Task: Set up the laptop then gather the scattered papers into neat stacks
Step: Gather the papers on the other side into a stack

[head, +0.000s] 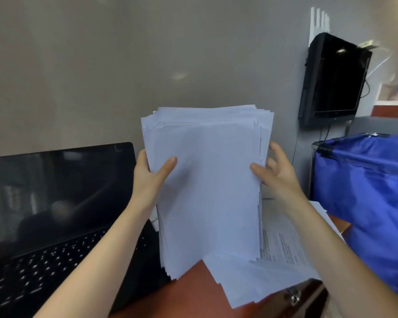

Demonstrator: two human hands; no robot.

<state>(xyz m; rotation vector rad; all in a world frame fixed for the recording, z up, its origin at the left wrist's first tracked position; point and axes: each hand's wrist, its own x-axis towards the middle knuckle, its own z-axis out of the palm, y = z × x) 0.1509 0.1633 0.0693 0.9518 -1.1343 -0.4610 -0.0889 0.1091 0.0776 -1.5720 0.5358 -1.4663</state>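
While left hand (151, 177) pinches paper stack (207, 180), right hand (276, 172) holds opposite edge.

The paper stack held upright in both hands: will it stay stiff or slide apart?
The paper stack probably holds fairly stiff, being thick and held at both sides by the left hand and right hand. Its uneven top edges suggest unbound sheets that may slip.

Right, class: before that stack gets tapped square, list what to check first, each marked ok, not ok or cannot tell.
1. Laptop open: ok.
2. Laptop on: cannot tell, screen dark.
3. Left hand grips stack: ok.
4. Right hand grips stack: ok.
5. Stack edges flush: not ok, top sheets stagger.
6. Loose sheets gathered: not ok, some lie on desk.
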